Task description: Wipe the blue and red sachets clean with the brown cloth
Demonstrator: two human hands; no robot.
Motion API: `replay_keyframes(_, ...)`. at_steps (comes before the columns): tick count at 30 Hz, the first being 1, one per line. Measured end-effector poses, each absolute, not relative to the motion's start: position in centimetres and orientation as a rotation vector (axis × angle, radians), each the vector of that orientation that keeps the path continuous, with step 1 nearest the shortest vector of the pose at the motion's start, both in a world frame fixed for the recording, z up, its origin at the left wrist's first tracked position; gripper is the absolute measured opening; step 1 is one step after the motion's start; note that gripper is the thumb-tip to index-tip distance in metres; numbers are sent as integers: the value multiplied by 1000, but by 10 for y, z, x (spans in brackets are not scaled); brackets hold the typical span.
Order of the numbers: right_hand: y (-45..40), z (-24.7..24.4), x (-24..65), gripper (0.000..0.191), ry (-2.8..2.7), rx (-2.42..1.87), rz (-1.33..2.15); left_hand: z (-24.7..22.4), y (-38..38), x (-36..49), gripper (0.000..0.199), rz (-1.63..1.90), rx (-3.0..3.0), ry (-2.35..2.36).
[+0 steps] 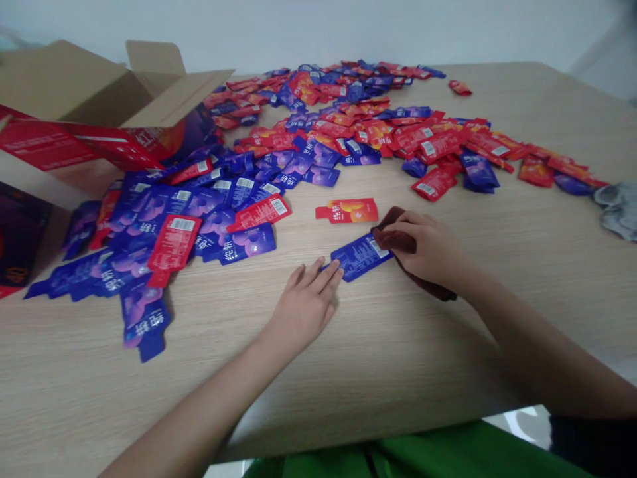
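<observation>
Lying partly under spread left fingers (326,274): blue packet (362,257); right fingers (405,228) clamping brown cloth (402,242).

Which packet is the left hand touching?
The blue packet, barcode side up: the left hand rests fingertips on its narrow end, and the right hand holds a brown cloth at its other end. Neither hand touches any other packet.

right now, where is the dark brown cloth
In the head view, the dark brown cloth is right of centre, bunched in the right hand, at the right end of the flat blue pouch that the left hand touches.
</observation>
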State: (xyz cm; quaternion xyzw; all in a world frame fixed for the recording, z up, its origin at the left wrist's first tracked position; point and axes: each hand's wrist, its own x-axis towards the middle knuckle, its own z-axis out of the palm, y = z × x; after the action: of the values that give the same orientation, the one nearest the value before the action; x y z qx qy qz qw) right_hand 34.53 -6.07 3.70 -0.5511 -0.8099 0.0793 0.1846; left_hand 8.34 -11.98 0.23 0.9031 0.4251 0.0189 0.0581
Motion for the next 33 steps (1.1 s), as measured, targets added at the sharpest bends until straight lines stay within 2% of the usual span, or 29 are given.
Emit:
replay_keyframes(5, -76, 32, 290, 40, -2497, -1298, 243, 4, -120, 84, 47, 57, 2745, 1310)
replay_keyframes(11, -66, 12, 324, 33, -2345, -1513, 295, 5, -120, 84, 55, 78, 2732, 1308)
replay_keyframes(15, -50, 24, 360, 21, -2263, -1606, 415, 4, -118, 84, 55, 59, 2728, 1298)
replay_keyframes(17, -50, 35, 357, 18, -2289, -1577, 361, 5, -117, 84, 55, 54, 2724, 1287)
replay_keyframes(20, -59, 45, 328, 24, -2326, -1437, 221, 5, -117, 83, 53, 65, 2717, 1276)
replay_keyframes(24, -71, 33, 290, 37, -2527, -1278, 251, 5, -118, 83, 49, 88, 2723, 1287)
replay_keyframes(29, -59, 11, 318, 31, -2373, -1486, 292, 6, -119, 84, 54, 69, 2715, 1297)
replay_keyframes(33, -44, 20, 354, 25, -2248, -1594, 437, 6, -118, 84, 54, 51, 2705, 1303)
